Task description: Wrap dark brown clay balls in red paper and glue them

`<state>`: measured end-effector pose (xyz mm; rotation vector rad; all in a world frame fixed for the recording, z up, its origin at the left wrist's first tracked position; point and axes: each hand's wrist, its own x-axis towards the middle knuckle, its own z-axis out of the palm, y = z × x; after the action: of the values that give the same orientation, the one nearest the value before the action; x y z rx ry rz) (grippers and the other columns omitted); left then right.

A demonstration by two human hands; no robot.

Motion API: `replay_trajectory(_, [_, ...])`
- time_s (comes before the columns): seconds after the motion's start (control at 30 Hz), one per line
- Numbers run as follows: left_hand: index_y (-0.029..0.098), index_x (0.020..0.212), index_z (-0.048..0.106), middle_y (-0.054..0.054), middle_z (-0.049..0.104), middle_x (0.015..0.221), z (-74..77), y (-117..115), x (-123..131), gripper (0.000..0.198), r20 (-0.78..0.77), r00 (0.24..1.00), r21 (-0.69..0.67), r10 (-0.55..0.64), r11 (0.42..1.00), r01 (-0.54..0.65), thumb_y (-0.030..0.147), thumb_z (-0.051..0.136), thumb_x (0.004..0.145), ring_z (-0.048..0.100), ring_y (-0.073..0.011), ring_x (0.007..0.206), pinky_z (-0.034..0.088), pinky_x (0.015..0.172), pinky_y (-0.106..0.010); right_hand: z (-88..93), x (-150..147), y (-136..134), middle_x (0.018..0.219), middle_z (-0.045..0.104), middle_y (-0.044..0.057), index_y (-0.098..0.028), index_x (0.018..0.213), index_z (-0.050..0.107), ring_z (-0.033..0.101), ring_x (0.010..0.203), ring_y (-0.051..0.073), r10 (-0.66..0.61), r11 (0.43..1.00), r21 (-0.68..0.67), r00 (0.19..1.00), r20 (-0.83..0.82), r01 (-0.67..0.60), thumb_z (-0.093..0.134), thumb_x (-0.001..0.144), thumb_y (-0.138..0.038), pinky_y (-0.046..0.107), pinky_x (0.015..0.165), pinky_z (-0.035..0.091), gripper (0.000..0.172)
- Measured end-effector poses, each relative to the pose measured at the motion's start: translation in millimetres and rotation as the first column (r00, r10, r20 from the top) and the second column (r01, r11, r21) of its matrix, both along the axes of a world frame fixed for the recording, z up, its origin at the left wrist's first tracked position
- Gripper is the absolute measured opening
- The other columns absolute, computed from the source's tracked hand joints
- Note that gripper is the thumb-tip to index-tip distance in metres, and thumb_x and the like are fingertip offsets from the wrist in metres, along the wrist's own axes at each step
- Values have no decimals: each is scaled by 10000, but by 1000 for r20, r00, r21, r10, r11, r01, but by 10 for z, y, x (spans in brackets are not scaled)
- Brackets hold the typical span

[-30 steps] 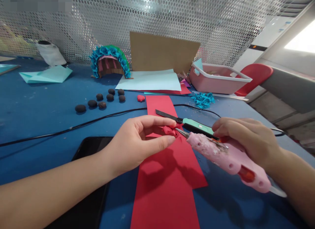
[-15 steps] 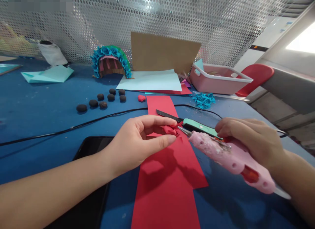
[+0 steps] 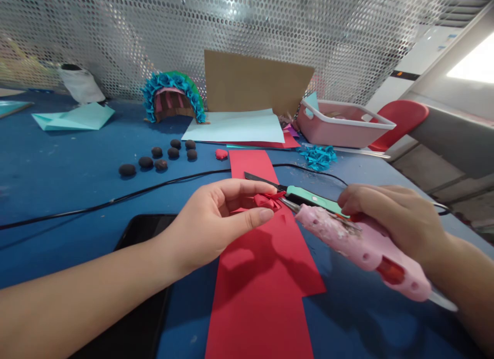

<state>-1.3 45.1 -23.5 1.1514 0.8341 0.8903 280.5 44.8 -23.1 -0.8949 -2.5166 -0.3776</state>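
Between the thumb and fingers of my left hand (image 3: 219,215) is a small folded piece of red paper (image 3: 268,200). My right hand (image 3: 397,220) grips a pink hot glue gun (image 3: 347,240), its metal tip at the right side of the folded paper. A clear glue stick pokes out of the gun's back end. Below both hands lie red paper strips (image 3: 258,307), one over the other or joined; I cannot tell which. Just behind the gun rests a utility knife (image 3: 312,197) with a green handle and dark blade, its right end hidden by my right hand.
A black phone (image 3: 127,307) lies under my left forearm. A black cable (image 3: 170,181) crosses the blue table. Several dark pebble-like balls (image 3: 161,165), a small red paper piece (image 3: 221,154), a blue-ruffled arch (image 3: 173,93), cardboard (image 3: 254,83) and a pink basket (image 3: 343,127) stand farther back.
My left hand has shifted very slightly, and the folded red paper is turned a little at the glue gun's tip. The right hand stays almost still.
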Motion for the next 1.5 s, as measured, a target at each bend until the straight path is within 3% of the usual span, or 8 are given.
replay_trajectory(0.27, [234,967,728,23,756,964,1,-12,-15,212,-35,999,21,-3,1000,4,239,771,759,686,-86,866,527,716,-110,-9,37,31,674,567,12,-242,822,376,469,514,148,28,999,-34,999,35,-27,408,832,-253,249,477,347,35])
replay_trajectory(0.4, [210,958,728,-10,748,1033,8,-16,-22,219,-55,999,37,-3,999,5,259,777,750,683,-122,938,535,768,-142,40,58,57,584,496,-31,-252,806,367,393,446,144,-65,997,-23,993,103,67,441,777,-273,252,444,299,82])
replay_trajectory(0.5, [206,977,717,-24,746,1022,2,-12,-19,240,-53,998,23,13,1000,-12,268,773,752,683,-143,938,543,765,-174,122,134,115,645,572,-12,-251,867,438,506,507,166,-166,985,-27,971,173,173,527,711,-290,271,474,333,184])
replay_trajectory(0.63, [228,998,712,-2,744,1012,-10,-6,-14,253,-49,999,-4,9,1000,-9,288,768,759,671,-123,954,529,778,-150,172,437,295,893,691,55,-278,1075,565,637,818,231,-159,983,-44,950,268,177,513,732,-159,373,733,407,366])
replay_trajectory(0.93, [245,947,711,6,761,900,0,-1,-2,233,-87,996,-65,14,998,-20,323,781,739,688,-135,891,528,729,-183,40,1060,690,986,710,111,-279,922,730,622,879,266,-239,935,-190,927,289,300,544,701,-143,438,767,432,319])
replay_trajectory(1.13, [254,960,709,3,751,934,22,-16,-13,228,-96,995,-82,-15,997,7,360,755,763,675,-130,914,515,764,-192,83,996,614,1049,707,160,-192,963,720,654,933,270,-338,903,-167,895,291,396,553,738,-182,401,761,488,280])
replay_trajectory(1.33, [231,964,691,-27,733,956,42,-4,-15,224,-129,991,-73,-36,997,27,368,722,789,665,-169,927,521,759,-245,357,538,326,545,606,47,-225,619,535,540,472,176,-555,818,-93,821,132,568,442,830,-326,284,455,355,252])
replay_trajectory(1.5, [223,946,680,-17,724,917,49,-14,12,229,-136,990,-102,-46,994,32,368,733,777,661,-138,837,513,716,-221,258,-42,151,421,451,-38,-216,518,360,400,367,97,-441,894,-127,894,-73,430,416,790,-248,224,421,299,280])
